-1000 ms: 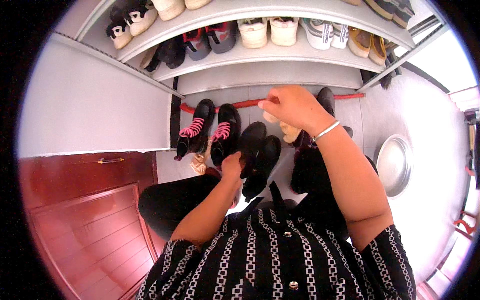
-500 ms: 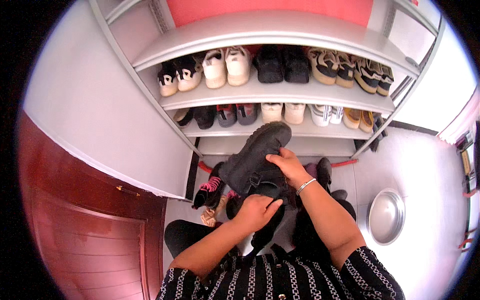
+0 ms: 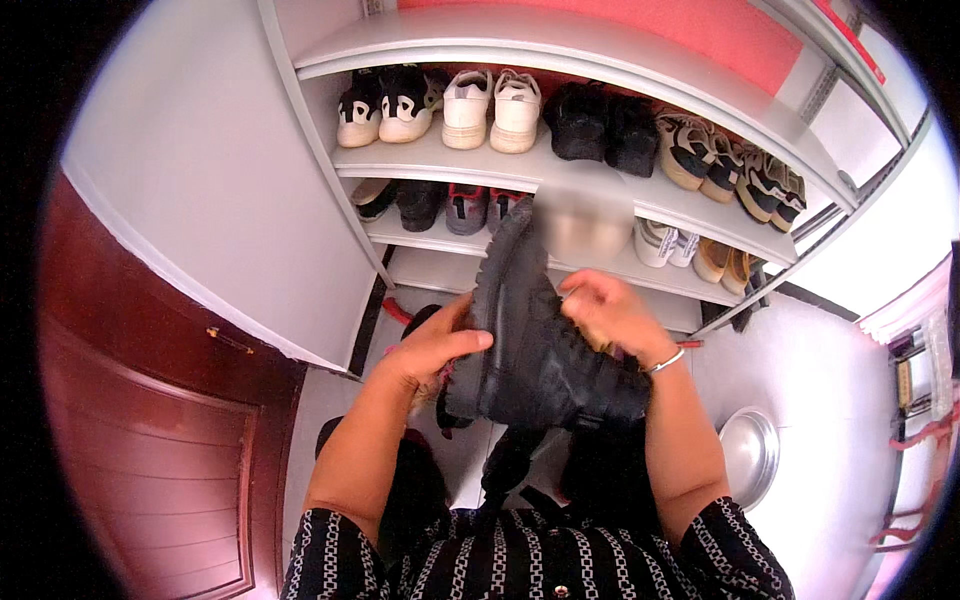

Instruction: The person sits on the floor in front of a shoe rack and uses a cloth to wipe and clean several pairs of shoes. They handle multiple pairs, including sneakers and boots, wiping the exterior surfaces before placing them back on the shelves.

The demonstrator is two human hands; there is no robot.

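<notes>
A black lace-up style boot (image 3: 530,340) with a thick ridged sole is held up in front of me, toe upward and sole facing left. My left hand (image 3: 440,345) grips it at the sole, thumb on the near side and the other fingers partly hidden behind. On the other side, my right hand (image 3: 615,315), with a silver bangle at the wrist, is at the boot's instep. Its fingers are bent and smeared by motion, so their grip cannot be made out. The boot's shaft points right, below the right hand.
Ahead stands a grey metal shoe rack (image 3: 440,165) with several pairs of shoes on two shelves. White sneakers (image 3: 490,110) sit on the upper one. A steel basin (image 3: 748,460) is on the floor at right. A red-brown door (image 3: 160,420) is at left. Dark footwear lies partly hidden below the boot.
The boot has turned toe-up, its sole now facing left. My left hand has moved from the shaft to the sole; my right hand has shifted along the instep. The view has tilted.
</notes>
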